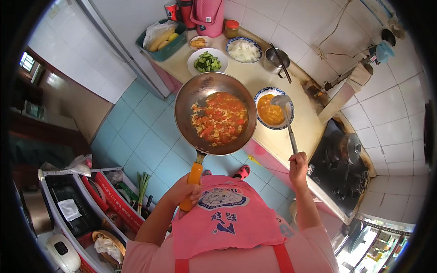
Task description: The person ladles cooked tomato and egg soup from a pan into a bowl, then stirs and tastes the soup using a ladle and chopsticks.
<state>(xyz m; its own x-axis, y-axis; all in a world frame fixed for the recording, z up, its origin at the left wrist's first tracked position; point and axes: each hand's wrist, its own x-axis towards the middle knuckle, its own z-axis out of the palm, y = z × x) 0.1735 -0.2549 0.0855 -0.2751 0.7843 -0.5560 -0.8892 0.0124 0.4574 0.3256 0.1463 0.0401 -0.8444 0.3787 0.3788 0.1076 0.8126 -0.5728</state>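
Note:
My left hand (pixel 185 191) is wrapped round the orange handle of a wok (pixel 185 98), held up over the floor beside the counter. Inside lies a red and yellow mix (pixel 221 117) that looks like tomato and scrambled egg. My right hand (pixel 298 169) grips the handle of a metal ladle (pixel 292 136), whose bowl is over a blue-patterned bowl (pixel 290 119). Some of the same saucy food (pixel 269 110) fills that bowl, which stands on the counter right of the wok. Whether the ladle touches the food, I cannot tell.
Along the counter (pixel 268 152) stand a plate of cut green vegetable (pixel 207 62), a plate of sliced white vegetable (pixel 244 49), and a metal pot (pixel 276 60) with chopsticks across it. A black gas stove (pixel 334 168) with a lidded pan (pixel 350 149) is at the right. Storage bins (pixel 91 200) occupy the lower left.

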